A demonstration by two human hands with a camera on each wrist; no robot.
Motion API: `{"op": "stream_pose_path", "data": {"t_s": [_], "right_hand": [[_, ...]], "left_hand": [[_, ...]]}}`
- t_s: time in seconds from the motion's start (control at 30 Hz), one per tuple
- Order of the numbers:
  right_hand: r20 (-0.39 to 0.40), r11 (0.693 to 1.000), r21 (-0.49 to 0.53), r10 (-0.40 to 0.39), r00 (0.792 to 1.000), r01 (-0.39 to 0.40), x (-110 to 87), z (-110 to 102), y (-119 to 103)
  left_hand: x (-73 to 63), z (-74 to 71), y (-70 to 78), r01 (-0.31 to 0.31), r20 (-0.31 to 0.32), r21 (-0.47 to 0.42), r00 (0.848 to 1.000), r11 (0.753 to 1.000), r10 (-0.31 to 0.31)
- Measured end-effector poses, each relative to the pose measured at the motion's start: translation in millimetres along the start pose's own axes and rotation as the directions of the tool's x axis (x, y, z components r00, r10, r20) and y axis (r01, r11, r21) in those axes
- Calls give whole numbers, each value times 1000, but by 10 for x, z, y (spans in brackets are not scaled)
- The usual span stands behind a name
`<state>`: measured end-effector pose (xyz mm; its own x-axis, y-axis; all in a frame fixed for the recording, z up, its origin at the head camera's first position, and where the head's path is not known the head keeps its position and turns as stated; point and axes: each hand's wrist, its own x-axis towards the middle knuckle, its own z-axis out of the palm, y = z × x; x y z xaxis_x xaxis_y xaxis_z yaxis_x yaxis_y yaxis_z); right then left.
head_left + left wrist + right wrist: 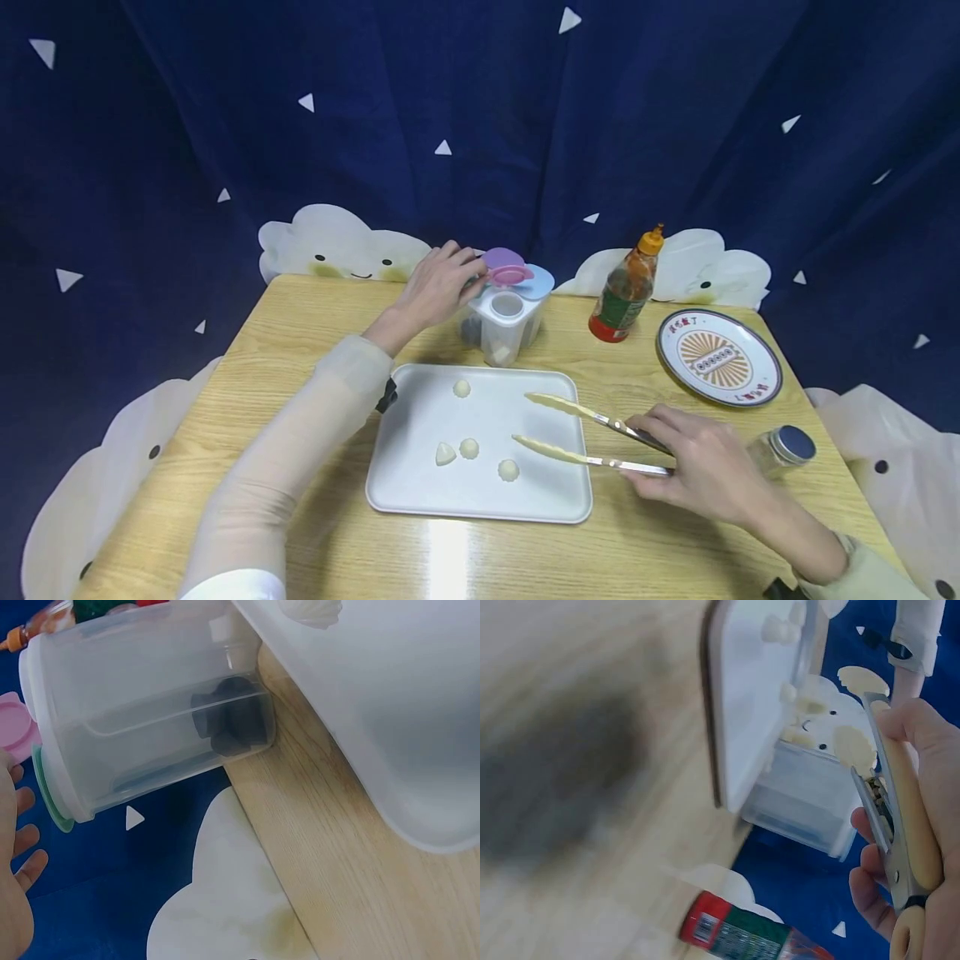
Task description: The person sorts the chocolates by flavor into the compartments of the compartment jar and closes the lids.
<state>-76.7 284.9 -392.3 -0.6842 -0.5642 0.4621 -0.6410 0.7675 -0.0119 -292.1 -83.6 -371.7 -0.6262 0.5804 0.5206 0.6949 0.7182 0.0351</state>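
My left hand [444,283] is at a clear compartmented container [501,335], its fingertips pinching the edge of a raised pink lid [509,276]. Under that lid one compartment's round mouth stands uncovered, with something pale low inside. Dark pieces [232,716] lie in another compartment, in the left wrist view. My right hand [697,462] grips a pair of tongs [630,463], cream-tipped and spread apart, with nothing between the tips. These overlap the right part of a white tray [480,500]. On it are several small cream-coloured pieces [468,448], mostly round and ridged, one triangular.
Behind the tray's right side stands a sauce bottle [624,292] with an orange cap. A patterned plate [753,350] lies to its right. Close beyond my right hand is a jar [780,450] with a dark blue cap. A dark blue curtain [495,108] hangs behind the table.
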Motion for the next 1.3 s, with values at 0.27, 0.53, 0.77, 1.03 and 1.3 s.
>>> {"op": "stream_pose_path", "data": {"t_s": [0.27, 0.53, 0.77, 1.03, 1.3], "right_hand": [[-3, 998, 46, -42, 999, 42, -206, 188, -95], [-7, 993, 69, -91, 996, 91, -327, 361, -149], [14, 995, 64, -80, 997, 79, -357, 439, -174], [62, 994, 90, -60, 996, 54, -348, 456, -174], [86, 994, 98, -50, 995, 42, -339, 456, -174]], "left_hand": [[2, 3, -1, -4, -7, 6, 1000, 1000, 4], [-6, -3, 2, 0, -1, 8, 1000, 1000, 0], [-2, -5, 6, 0, 1, 6, 1000, 1000, 0], [-1, -9, 1, -4, 6, 14, 1000, 1000, 4], [-1, 5, -10, -4, 7, 11, 1000, 1000, 4]]}}
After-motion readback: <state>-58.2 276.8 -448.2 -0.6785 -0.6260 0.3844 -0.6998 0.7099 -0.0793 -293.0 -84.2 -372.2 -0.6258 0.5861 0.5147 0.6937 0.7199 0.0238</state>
